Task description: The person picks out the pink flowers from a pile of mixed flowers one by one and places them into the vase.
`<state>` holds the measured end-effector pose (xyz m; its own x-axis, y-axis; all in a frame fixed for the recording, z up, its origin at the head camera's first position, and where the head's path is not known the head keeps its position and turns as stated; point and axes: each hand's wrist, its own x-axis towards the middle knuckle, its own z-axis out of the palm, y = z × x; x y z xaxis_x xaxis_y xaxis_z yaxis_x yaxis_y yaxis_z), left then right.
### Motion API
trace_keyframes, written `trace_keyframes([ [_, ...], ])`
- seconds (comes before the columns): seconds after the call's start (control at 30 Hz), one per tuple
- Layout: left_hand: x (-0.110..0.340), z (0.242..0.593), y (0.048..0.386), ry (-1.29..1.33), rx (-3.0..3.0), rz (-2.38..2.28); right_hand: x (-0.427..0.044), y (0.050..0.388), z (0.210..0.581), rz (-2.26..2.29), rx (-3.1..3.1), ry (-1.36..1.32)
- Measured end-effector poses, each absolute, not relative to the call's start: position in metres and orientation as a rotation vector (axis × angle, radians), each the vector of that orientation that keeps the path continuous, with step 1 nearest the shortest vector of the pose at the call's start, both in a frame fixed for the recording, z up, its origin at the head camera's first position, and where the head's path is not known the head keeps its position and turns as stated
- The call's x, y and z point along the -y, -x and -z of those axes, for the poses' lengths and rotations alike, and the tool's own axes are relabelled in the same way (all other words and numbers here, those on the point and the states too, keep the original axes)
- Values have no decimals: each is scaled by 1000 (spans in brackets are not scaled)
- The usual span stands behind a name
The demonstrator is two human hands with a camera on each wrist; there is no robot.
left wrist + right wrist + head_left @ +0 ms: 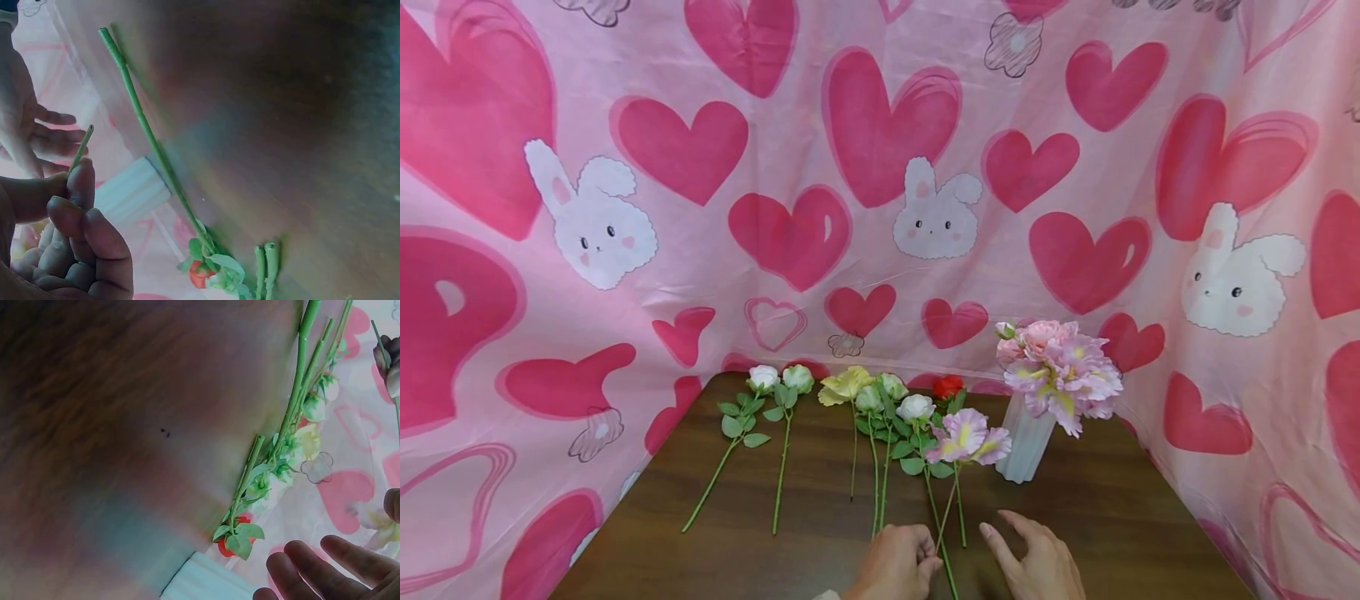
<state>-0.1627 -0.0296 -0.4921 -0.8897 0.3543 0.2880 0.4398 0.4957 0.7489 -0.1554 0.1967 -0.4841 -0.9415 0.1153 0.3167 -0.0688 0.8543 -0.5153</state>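
Between thumb and fingers my left hand pinches the thin stem of a pink-and-yellow artificial flower. In the left wrist view the cut end of that stem sticks out past the left hand. My right hand is apart from the stem, to its right, holding nothing, with fingers spread. In the right wrist view the fingers of the right hand look loosely extended. A white ribbed vase stands upright beyond the right hand, with a bunch of pink flowers in it.
On the brown table lie a white rose, a pale green rose, a yellow flower, another white rose and a red rose, with more roses between. A pink heart-patterned cloth hangs behind.
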Motion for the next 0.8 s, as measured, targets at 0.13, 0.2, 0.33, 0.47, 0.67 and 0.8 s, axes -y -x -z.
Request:
trace_keyframes([
  [0.13, 27, 491, 162, 724, 2622, 1382, -195, 156, 483, -786, 2679, 40],
  [0.2, 26, 490, 162, 729, 2619, 1383, -194, 156, 483, -805, 2659, 49],
  [0.33, 23, 490, 162, 741, 2623, 1366, -190, 157, 482, -877, 2609, 77],
  [0.47, 21, 490, 163, 752, 2616, 1361, -187, 157, 481, -946, 2572, 91],
  [0.67, 17, 489, 163, 764, 2599, 1337, -184, 158, 480, -967, 2526, 87],
  [0.8, 15, 489, 163, 756, 2625, 1334, -182, 159, 479, -1021, 2503, 94],
])
